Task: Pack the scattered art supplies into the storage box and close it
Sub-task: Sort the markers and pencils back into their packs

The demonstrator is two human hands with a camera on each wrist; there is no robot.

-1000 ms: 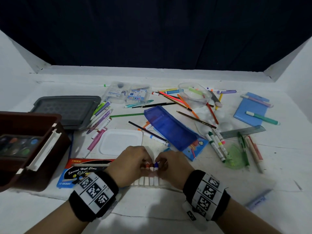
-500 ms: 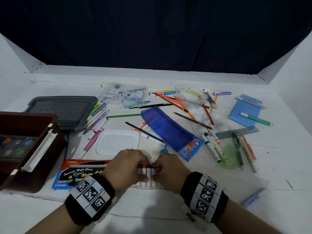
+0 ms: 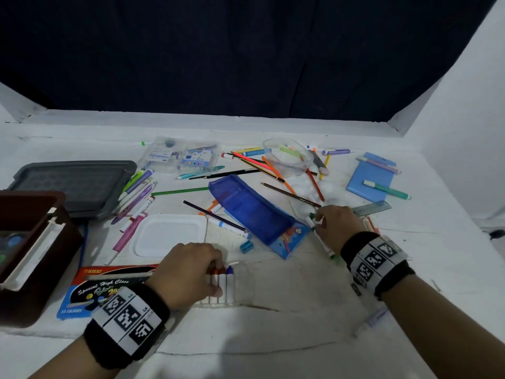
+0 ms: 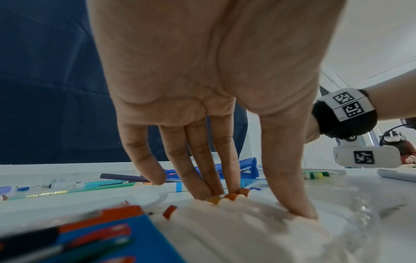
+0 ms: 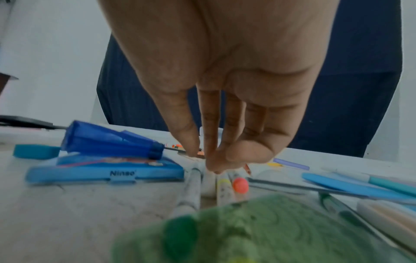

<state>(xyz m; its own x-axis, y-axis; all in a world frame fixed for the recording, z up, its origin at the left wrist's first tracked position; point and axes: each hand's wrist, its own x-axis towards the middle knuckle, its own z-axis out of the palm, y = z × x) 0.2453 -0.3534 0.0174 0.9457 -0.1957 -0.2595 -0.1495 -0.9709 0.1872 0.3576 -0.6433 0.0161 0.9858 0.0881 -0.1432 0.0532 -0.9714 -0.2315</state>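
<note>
My left hand [image 3: 191,272] lies on the row of white markers [image 3: 222,285] in their clear sleeve at the near edge of the table [image 3: 287,337]; fingers straight, fingertips [image 4: 202,192] pressing on the orange caps, thumb flat on the white barrels, nothing gripped. My right hand [image 3: 337,228] is out to the right, just past the end of the blue pencil case [image 3: 251,209]; thumb and fingertips [image 5: 213,165] come together on the loose markers [image 5: 225,186] lying there (whether they truly pinch one, I cannot tell; the wrist view is blurred). A green protractor [image 5: 258,231] sits right beneath that wrist. The brown storage box [image 3: 32,255] stands open at the left edge, a paint palette [image 3: 11,242] inside it; its grey lid [image 3: 76,184] lies flat on the table just behind it. Between box and left hand lies a red and blue colour-pencil pack [image 3: 109,285], touching the box; a white tray [image 3: 169,233] sits just beyond my left hand. Farther back, pens and pencils lie scattered round a clear bowl [image 3: 288,160]; a blue card [image 3: 369,179] with a teal pen [image 3: 386,190] across it is at the far right.
</note>
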